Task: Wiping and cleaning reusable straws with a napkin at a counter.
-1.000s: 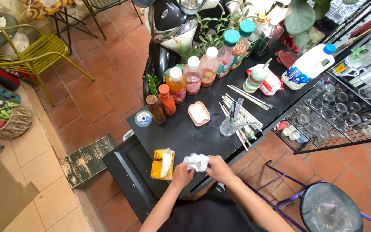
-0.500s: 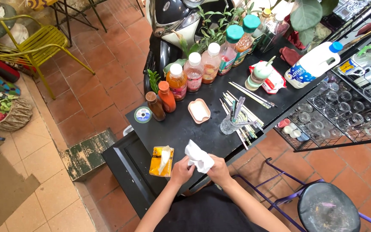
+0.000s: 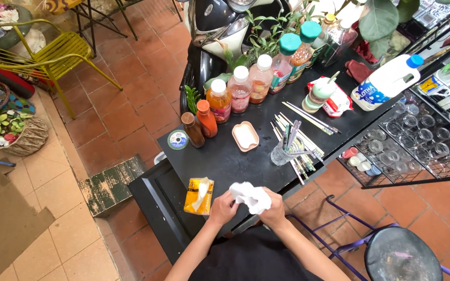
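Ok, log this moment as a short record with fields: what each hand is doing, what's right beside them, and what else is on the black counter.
left hand: left hand grips the white tissue from its left side
right hand: right hand holds the same tissue from the right
nearest thing: yellow tissue pack, a sheet sticking out of its top, just left of the hands
surface: black counter
also on counter: row of capped bottles, small peach dish, glass of straws, white jug
beside counter: wire rack of glasses
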